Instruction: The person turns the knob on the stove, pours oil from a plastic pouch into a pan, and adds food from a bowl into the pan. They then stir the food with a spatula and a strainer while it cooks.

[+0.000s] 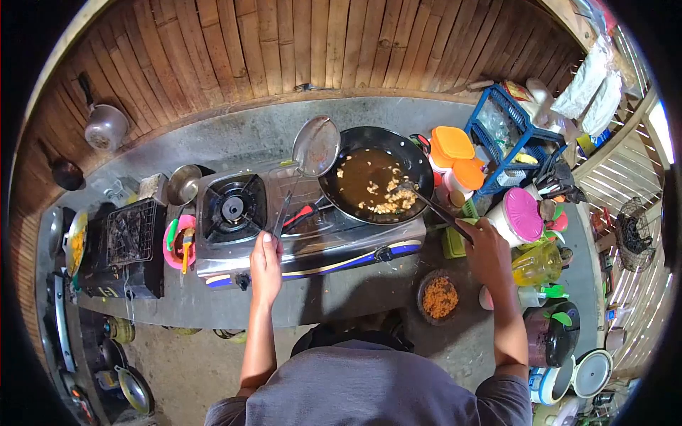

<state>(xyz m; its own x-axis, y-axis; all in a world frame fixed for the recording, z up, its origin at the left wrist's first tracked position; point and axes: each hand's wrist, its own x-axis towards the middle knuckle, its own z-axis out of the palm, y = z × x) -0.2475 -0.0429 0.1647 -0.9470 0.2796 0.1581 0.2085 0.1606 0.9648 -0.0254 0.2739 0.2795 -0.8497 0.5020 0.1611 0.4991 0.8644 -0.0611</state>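
My left hand is wrapped round the long handle of a wire-mesh strainer, whose round head hangs beside the wok's left rim. In my right hand is the dark handle of a spatula; its tip dips into the food at the wok's right side. The black wok sits on the right burner of a two-burner gas stove. Brown oil fills its middle, with pale browned pieces gathered towards the lower right. The wok's red and black handle points left, near my left hand.
Right of the wok stand orange-lidded tubs, a blue rack and a pink-lidded container. A stone mortar with orange paste is on the near counter. Left are the bare burner, a pink bowl and a grill rack.
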